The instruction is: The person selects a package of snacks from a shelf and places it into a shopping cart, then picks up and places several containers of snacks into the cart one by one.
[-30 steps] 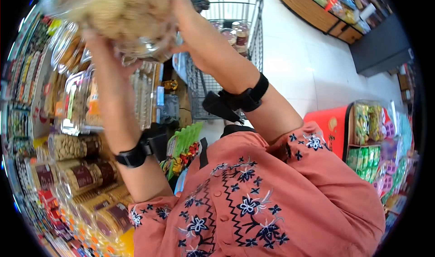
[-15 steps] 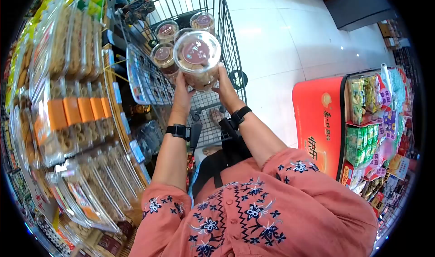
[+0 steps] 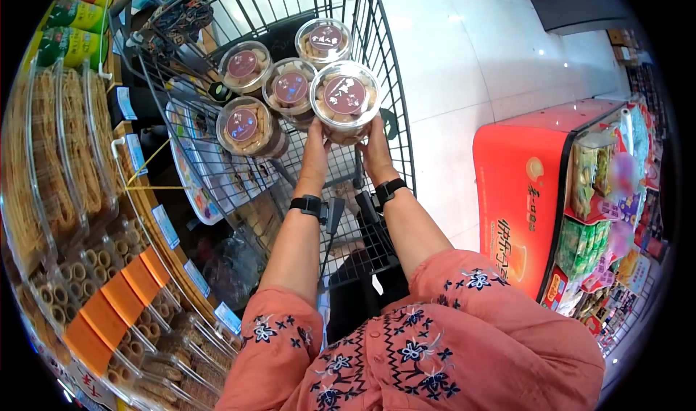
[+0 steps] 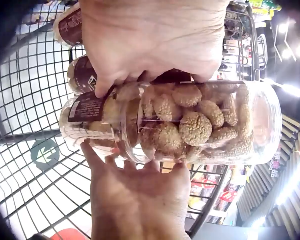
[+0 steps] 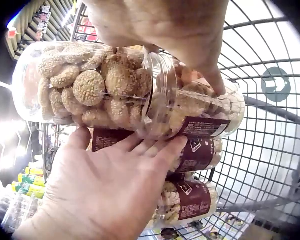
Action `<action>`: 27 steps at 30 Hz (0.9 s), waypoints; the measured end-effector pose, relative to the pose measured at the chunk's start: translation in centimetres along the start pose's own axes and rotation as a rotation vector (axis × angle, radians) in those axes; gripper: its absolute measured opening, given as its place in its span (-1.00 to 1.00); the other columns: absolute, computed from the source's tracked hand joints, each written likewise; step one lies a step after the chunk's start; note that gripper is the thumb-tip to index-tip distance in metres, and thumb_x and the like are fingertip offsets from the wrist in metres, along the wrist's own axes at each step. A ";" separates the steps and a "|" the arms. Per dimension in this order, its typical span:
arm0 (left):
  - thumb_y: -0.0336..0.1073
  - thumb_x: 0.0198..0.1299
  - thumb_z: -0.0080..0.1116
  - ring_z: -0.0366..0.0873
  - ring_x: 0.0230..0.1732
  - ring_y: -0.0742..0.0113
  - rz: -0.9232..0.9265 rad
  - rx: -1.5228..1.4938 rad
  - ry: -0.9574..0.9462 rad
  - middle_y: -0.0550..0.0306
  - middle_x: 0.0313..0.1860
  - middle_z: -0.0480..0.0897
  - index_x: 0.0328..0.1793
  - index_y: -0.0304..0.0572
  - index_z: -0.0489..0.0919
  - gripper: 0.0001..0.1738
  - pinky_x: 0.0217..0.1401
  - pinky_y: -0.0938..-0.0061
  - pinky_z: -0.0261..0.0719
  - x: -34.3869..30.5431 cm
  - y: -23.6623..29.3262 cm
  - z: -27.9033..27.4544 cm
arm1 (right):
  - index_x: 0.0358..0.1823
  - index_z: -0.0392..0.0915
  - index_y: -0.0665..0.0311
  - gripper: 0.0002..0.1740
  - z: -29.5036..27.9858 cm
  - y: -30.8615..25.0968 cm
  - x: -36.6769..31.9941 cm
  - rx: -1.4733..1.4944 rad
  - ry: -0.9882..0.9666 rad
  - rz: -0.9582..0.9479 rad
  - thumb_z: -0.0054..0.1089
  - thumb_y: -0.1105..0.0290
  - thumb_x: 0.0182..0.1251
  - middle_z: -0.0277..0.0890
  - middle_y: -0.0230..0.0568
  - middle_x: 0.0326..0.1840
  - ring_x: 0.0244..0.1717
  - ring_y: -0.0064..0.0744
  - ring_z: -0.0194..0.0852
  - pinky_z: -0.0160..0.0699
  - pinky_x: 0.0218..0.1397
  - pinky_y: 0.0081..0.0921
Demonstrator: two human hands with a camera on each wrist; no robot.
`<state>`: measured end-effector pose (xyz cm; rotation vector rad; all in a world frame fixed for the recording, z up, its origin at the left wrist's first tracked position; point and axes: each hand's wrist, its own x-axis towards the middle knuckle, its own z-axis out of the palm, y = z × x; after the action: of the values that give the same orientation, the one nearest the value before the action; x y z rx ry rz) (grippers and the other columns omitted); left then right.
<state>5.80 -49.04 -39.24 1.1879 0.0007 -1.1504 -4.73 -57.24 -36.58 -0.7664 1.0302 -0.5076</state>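
Note:
Between my two hands is a clear plastic jar point(image 3: 344, 101) of sesame-coated cookies, its round lid facing up with a maroon label. My left hand point(image 3: 315, 161) holds its left side and my right hand point(image 3: 376, 157) its right side, fingers spread along the wall. In the left wrist view the sesame cookies point(image 4: 196, 128) show through the plastic. Directly below, end to end with it, sits another jar point(image 5: 205, 127) with a maroon label. Several similar jars point(image 3: 243, 125) stand upright in the shopping cart point(image 3: 397, 77), left of and behind the held one.
Along the left runs a shelf edge with price tags point(image 3: 165, 226), bearing packs of egg rolls point(image 3: 61, 295) and wafers point(image 3: 69, 150). A red display stand point(image 3: 518, 186) with snack packets is to the right, beyond pale floor tiles point(image 3: 442, 121).
A clear container of cookies was raised high by the shelf a second ago. My hands have come over the cart, then shifted slightly right with the jar; the jars in the cart now show more fully.

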 end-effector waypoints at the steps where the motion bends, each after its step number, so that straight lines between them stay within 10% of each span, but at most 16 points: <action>1: 0.35 0.42 -0.17 0.14 0.57 0.34 -0.004 -0.001 0.002 0.19 0.53 0.31 0.58 -0.11 0.28 -0.16 0.59 0.30 0.03 0.7 -0.4 -0.1 | 0.46 0.21 -0.03 -0.30 0.0 0.1 0.8 0.000 0.023 0.020 -0.27 -0.29 0.49 0.25 -0.34 0.46 0.47 -0.35 0.13 0.23 0.37 -0.07; 11: 0.16 0.43 -0.02 0.22 0.48 0.37 0.022 0.181 -0.099 0.22 0.50 0.31 0.61 0.00 0.24 -0.27 0.54 0.38 0.10 5.0 -4.1 -1.9 | 0.51 0.22 -0.02 -0.34 -0.7 1.4 4.3 0.011 0.075 0.027 -0.18 -0.17 0.53 0.28 -0.32 0.45 0.45 -0.38 0.18 0.23 0.42 -0.18; 18: -0.06 0.40 0.08 0.49 0.24 0.28 -0.049 0.493 0.053 0.11 0.42 0.41 0.71 0.06 -0.03 -0.16 0.11 0.30 0.59 4.6 -5.4 -1.9 | 0.58 0.13 0.06 -0.31 -3.3 6.1 6.9 -0.092 0.128 0.024 -0.04 0.04 0.51 0.32 -0.24 0.41 0.35 -0.39 0.26 0.27 0.35 -0.30; 27: -0.35 0.36 0.11 0.62 -0.08 0.40 -0.153 0.121 0.180 0.21 0.01 0.59 0.40 -0.23 0.40 -0.52 -0.08 0.54 0.65 5.3 -5.9 -0.8 | 0.55 0.12 0.28 -0.33 -4.4 8.2 8.2 -0.359 0.180 -0.101 0.04 0.28 0.49 0.48 -0.09 0.24 0.09 -0.40 0.47 0.45 0.13 -0.52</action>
<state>4.65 -51.68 -46.74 1.4157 0.1638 -1.1857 -4.90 -59.15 -48.88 -1.1101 1.2738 -0.4901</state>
